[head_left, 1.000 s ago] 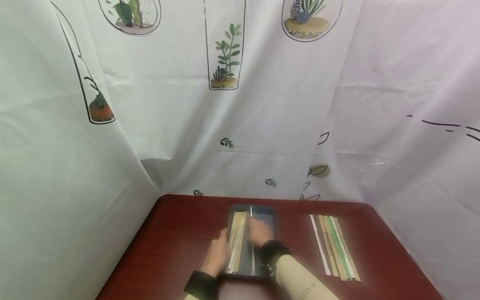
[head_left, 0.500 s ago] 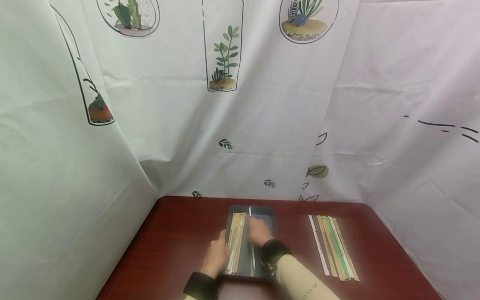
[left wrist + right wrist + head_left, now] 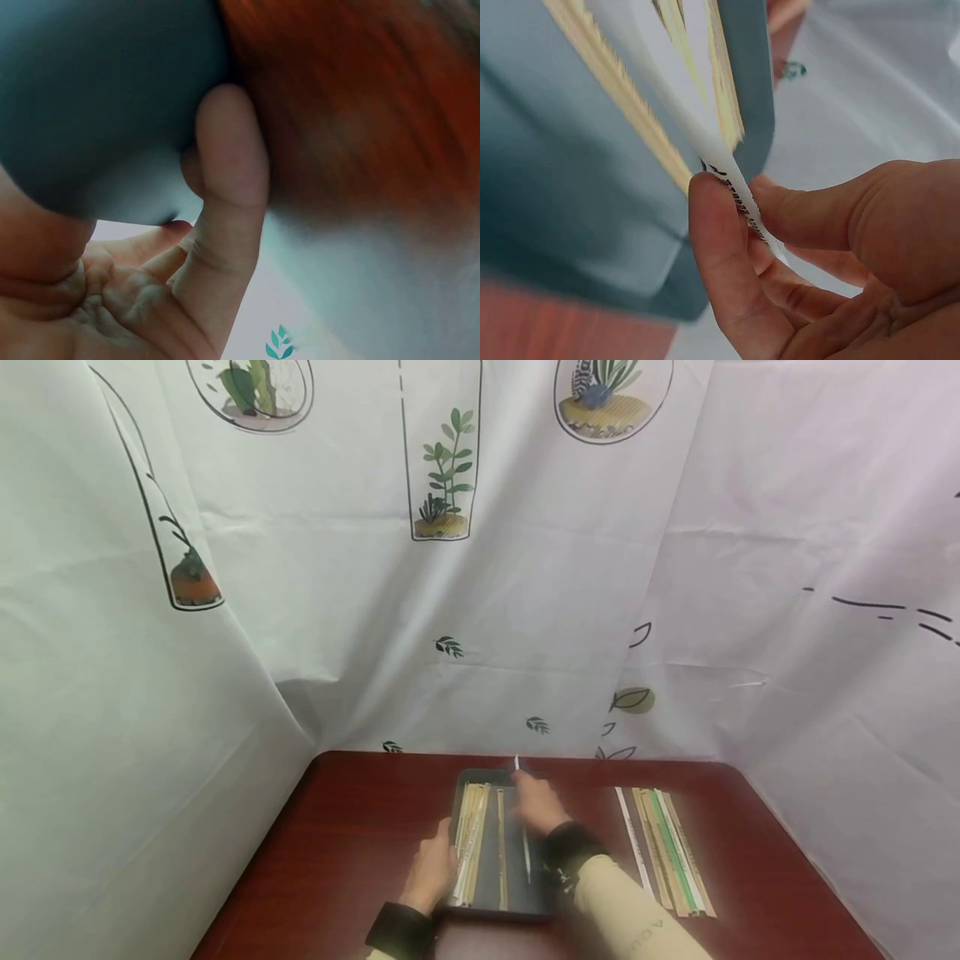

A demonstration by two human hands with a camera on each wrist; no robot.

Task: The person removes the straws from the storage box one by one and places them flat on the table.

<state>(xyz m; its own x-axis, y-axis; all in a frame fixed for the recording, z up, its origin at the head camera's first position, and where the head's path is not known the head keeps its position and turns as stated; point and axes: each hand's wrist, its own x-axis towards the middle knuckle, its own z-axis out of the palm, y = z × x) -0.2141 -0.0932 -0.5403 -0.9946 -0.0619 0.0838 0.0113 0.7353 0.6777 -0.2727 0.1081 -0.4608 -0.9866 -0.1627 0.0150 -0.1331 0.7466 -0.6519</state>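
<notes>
Pinching a long, slim, white strip (image 3: 697, 120) with dark print between the thumb and fingers of the right hand (image 3: 540, 806), and holding it over the right half of a shallow, rectangular, dark blue-grey tray (image 3: 487, 877) at the lower centre of the head frame. Gripping the tray's left side with the left hand (image 3: 431, 868). Having a single thin yellowish strip (image 3: 502, 852) lying inside, left of the held strip, and a bundle of yellowish and white strips (image 3: 471, 839) lying farther left. Having a row of white, tan and green strips (image 3: 671, 852) resting at the lower right on the glossy reddish-brown tabletop (image 3: 360, 843).
</notes>
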